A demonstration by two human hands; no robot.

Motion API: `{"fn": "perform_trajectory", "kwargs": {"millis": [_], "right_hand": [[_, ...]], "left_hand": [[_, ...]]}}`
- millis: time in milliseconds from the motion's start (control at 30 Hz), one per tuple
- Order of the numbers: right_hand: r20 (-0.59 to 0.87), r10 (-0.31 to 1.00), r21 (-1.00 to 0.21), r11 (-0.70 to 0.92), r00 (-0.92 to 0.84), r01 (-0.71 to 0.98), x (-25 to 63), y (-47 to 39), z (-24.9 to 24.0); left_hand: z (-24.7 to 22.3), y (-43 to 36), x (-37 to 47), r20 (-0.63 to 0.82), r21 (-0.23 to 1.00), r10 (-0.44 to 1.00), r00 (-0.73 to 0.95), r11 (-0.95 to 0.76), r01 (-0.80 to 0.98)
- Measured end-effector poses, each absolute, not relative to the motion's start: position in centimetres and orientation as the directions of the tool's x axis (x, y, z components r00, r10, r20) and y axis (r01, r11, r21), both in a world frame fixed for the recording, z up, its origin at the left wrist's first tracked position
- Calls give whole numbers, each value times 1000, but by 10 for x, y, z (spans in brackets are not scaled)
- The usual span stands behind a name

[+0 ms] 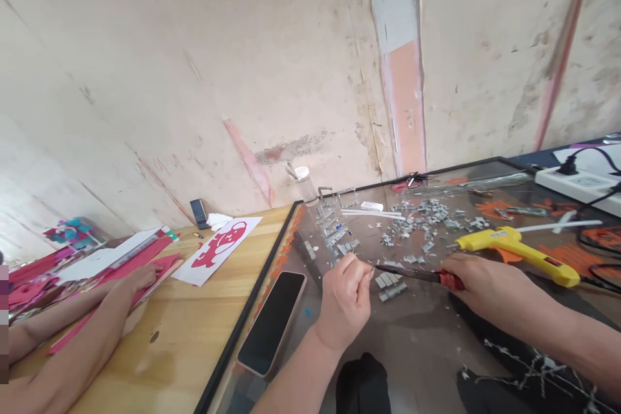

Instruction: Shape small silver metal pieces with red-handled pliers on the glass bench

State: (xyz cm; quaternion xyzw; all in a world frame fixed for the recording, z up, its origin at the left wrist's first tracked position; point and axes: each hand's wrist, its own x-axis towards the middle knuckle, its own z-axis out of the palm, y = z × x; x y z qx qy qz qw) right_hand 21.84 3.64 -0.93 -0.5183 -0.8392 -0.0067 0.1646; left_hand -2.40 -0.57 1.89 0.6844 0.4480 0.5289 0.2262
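Note:
My right hand (478, 284) is wrapped round a red-handled tool (412, 273) with a long, dark, tapering end; its exact kind is unclear. The tip points left and reaches my left hand (345, 291), whose fingers are closed in a pinch. Whatever they hold is too small or hidden to make out. Just beneath the tool lie a few flat grey metal pieces (391, 286) on the glass-topped table (412, 343). Beyond them spreads a loose pile of small grey pieces (427, 217). A yellow hot glue gun (519, 252) with a white glue stick rests beyond my right hand.
A phone (272, 323) lies left of my left arm. Behind stand a clear bottle (305, 186) and rows of grey pieces (334, 226). A white power strip (579, 187) is at right. On the wooden table, another person's hands (145, 278) rest on red material near a red-patterned paper (218, 251).

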Motion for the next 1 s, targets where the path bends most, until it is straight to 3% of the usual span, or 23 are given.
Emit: {"fn": "perform_trajectory", "kwargs": {"millis": [67,167,267,333,500,1000], "right_hand": [[338,842,-163,493,-421,855,224,42,-11],[482,779,-98,502,-401,859,233,51,-9],[604,703,25,454,-375,891,240,58,-4],[640,665,85,437,-385,896,242,58,1],[629,633,113,499,-451,859,239,52,10],[556,669,104,532,-493,840,239,50,13]], "left_hand": [[17,-2,-25,439,858,899,-10,-416,301],[15,4,-27,175,984,984,-18,-175,23],[12,6,-27,-28,964,990,141,64,-259],[9,6,-24,-89,924,963,256,175,-339],[5,1,-17,-145,899,923,357,274,-343],[5,0,-17,-95,960,947,307,168,-223]]}}
